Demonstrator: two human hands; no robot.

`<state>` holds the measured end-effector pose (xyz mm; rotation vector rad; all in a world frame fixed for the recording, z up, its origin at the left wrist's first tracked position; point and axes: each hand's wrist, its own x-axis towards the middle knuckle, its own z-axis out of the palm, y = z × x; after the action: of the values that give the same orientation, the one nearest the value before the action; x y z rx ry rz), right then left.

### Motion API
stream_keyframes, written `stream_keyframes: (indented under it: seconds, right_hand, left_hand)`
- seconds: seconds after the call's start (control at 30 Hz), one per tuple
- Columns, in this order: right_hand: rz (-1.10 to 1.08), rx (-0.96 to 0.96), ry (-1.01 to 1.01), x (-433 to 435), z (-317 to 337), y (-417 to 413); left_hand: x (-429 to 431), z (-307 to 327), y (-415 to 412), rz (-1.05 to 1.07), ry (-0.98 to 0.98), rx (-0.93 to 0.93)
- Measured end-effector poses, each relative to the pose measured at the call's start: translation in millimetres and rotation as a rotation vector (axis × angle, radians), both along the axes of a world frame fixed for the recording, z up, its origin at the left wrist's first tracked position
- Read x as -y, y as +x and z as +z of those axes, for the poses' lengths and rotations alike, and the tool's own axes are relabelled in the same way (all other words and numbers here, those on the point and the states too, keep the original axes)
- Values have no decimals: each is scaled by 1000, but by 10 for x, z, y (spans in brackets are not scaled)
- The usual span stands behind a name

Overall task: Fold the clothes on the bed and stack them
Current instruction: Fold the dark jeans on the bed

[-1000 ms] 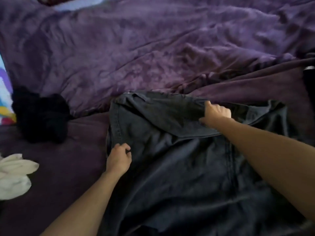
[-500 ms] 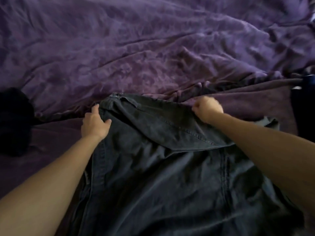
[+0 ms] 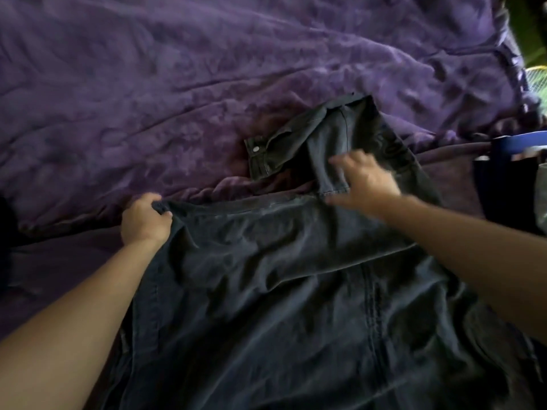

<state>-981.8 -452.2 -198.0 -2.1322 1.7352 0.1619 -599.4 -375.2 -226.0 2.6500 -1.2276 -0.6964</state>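
**Fold barely begun: one dark garment in hand, no stack in sight**

Head view.
- The dark denim garment [image 3: 296,306] lies spread on the purple bedcover [image 3: 207,84]. It fills the near and middle ground and runs off the near edge of the picture.
- A broad band of it is turned over across the middle, its crease running left to right. That looks like a first fold, and a loose one, since the cloth below is full of wrinkles.
- Left hand [image 3: 145,221]: fingers curled tight round the far left corner of the folded band, pinning it at the edge of the bedcover.
- Right hand [image 3: 368,182]: blurred, with fingers spread wide and nothing gripped that I can make out. It is over the hem of the buttoned flap [image 3: 296,143]. I cannot tell whether it touches the cloth.
- That flap sticks out to the far side of the fold, with its button [image 3: 256,148] facing up. It is not yet tucked in.
- Right edge: a heap of dark cloth [image 3: 503,187] with a blue strip [image 3: 521,143] above it. Too cropped to tell whether it is folded.

Judgement: early stage. The flap needs bringing in, then further folds to get this piece compact. No finished pile shows here, so the stacking is all left to do, along with any other clothes.
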Motion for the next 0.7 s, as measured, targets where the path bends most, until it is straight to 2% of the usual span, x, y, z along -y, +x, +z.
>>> stream_keyframes:
  seconds: [0.1, 0.23, 0.4, 0.5, 0.57, 0.7]
  right_hand:
    - [-30, -198, 192, -279, -432, -94]
    - [-178, -224, 294, 47, -676, -297]
    - [-225, -185, 262, -114, -648, -215]
    - [-132, -115, 116, -709, -508, -100]
    - [-65, -66, 88, -1265, -442, -25]
    - [75, 12, 139, -2528, -419, 146]
  left_hand:
    - [22, -8, 48, -42, -41, 91]
    - [152, 32, 452, -60, -185, 272]
    - [72, -62, 392, -155, 6, 277]
    - [-384, -38, 156, -224, -61, 256]
    - [-859, -13, 35, -231, -68, 232]
    - [-2115, 4, -78, -165, 92, 176]
